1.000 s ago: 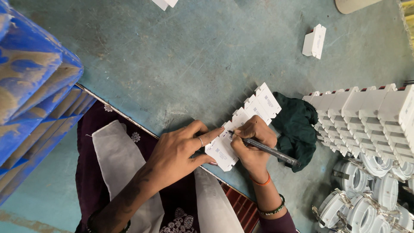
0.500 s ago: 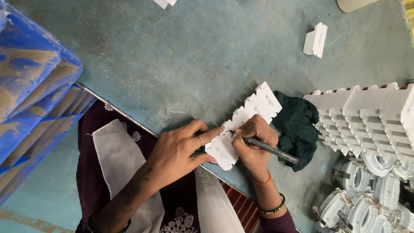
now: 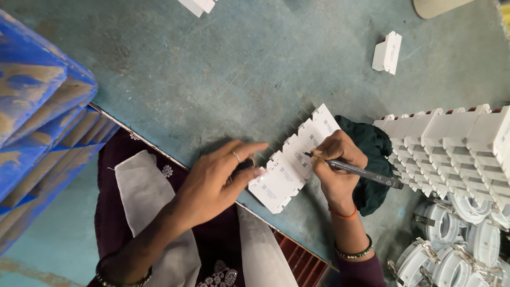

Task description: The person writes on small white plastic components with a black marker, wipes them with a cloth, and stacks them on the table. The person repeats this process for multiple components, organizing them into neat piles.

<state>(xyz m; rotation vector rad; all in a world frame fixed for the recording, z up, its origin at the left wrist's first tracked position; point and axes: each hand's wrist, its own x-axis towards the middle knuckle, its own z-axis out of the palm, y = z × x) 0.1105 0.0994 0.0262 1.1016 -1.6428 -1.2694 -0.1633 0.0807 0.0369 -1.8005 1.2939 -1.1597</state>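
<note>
A short row of white plastic modules point(image 3: 295, 159) lies diagonally on the worn grey-green table point(image 3: 223, 79) near its front edge. My left hand point(image 3: 215, 180) rests on the row's near end, fingertips pressing it down. My right hand point(image 3: 337, 165) grips a dark pen point(image 3: 356, 171) whose tip touches the top face of a module in the middle of the row. Just beyond my right hand a dark green cloth point(image 3: 372, 159) lies bunched on the table.
A long block of stacked white modules point(image 3: 451, 143) fills the right side, with round white parts point(image 3: 457, 239) below it. A single white module point(image 3: 387, 52) lies farther back. Blue crates point(image 3: 37, 117) stand stacked at the left.
The pen tip has shifted slightly along the row of modules. My left hand keeps holding the near end.
</note>
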